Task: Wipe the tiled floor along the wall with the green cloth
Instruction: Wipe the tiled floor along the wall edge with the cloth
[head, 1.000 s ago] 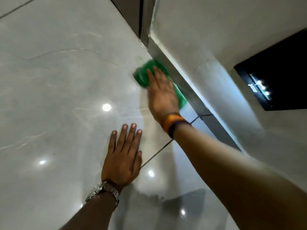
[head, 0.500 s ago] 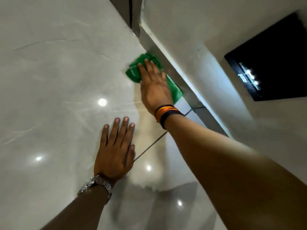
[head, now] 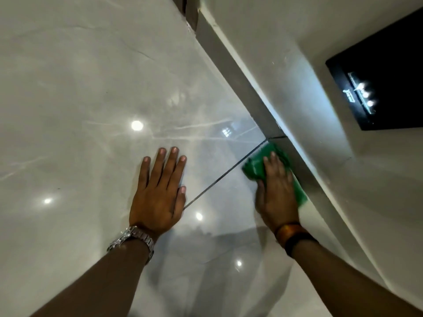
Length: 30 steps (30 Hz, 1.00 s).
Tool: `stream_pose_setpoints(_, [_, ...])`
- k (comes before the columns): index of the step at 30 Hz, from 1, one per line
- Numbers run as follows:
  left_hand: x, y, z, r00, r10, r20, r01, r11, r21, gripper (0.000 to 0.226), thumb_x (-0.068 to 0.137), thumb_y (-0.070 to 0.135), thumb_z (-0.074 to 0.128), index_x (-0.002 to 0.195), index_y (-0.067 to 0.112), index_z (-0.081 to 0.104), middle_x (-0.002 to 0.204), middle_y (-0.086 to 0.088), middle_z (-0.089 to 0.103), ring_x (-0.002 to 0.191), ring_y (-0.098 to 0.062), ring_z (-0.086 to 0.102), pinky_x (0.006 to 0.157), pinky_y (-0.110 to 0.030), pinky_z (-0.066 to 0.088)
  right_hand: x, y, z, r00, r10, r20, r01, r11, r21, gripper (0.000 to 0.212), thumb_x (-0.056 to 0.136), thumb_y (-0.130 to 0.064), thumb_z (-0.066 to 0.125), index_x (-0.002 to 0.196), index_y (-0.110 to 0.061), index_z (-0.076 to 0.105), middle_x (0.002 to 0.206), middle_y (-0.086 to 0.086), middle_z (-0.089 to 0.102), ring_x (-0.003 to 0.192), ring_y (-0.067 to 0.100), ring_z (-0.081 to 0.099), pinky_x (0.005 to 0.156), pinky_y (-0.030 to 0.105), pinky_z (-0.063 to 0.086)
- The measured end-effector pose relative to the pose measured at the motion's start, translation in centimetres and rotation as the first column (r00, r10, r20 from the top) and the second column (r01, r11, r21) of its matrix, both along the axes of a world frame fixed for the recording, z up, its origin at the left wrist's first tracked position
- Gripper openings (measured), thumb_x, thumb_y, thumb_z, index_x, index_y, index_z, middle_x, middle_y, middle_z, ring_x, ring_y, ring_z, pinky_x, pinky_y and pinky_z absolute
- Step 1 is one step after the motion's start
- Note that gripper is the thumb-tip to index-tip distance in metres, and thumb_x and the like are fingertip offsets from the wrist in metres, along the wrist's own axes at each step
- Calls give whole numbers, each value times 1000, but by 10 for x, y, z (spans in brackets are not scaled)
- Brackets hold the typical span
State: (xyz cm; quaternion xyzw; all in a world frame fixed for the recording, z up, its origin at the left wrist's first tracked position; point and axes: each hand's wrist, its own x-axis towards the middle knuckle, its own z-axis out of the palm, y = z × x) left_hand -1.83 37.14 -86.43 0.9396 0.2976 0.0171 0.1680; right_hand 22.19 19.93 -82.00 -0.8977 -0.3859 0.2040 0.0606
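The green cloth (head: 255,164) lies flat on the glossy grey tiled floor (head: 91,99), right against the grey skirting (head: 247,92) at the foot of the white wall (head: 286,53). My right hand (head: 275,193) presses down on the cloth, just past a dark grout line (head: 219,177); most of the cloth is hidden under the palm and fingers. My left hand (head: 160,191) rests flat on the floor to the left of that grout line, fingers spread, holding nothing. A metal watch is on the left wrist; orange and black bands are on the right wrist.
A black glossy panel (head: 384,81) with small lit reflections is set in the wall at the upper right. A dark gap (head: 190,10) breaks the skirting at the top. Ceiling lights reflect on the tiles.
My right hand has dragged the green cloth back along the skirting toward me, from beyond the grout line to just at it. My left hand stays planted on the floor.
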Motion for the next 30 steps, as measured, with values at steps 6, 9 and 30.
stream_pose_setpoints(6, [2, 1, 4, 1000, -12, -14, 12, 1000, 5, 71, 106, 33, 35, 172, 10, 22, 182, -16, 20, 170, -37, 13, 137, -63, 14, 7, 149, -16, 996, 85, 41, -90, 987, 131, 58, 102, -17, 46, 158, -15, 30, 168, 6, 25, 155, 23, 25, 125, 49, 10])
stream_pose_setpoints(9, [2, 2, 4, 1000, -17, -19, 17, 1000, -11, 70, 106, 33, 35, 172, 10, 23, 182, -15, 19, 170, -35, 12, 137, -63, 13, 10, 208, -16, 990, 134, 41, -139, 980, 141, 63, 100, -8, 41, 160, -17, 23, 170, 5, 17, 157, 22, 17, 127, 46, 7])
stream_pose_setpoints(30, [-116, -48, 381, 992, 60, -114, -82, 977, -199, 65, 112, 38, 22, 160, 2, 48, 172, -19, 38, 161, -41, 38, 133, -50, 9, -187, -3, 346, 638, -626, -449, 716, 696, 47, 25, 101, 1, 48, 115, 12, 67, 108, 21, 72, 94, 27, 68, 89, 25, 50])
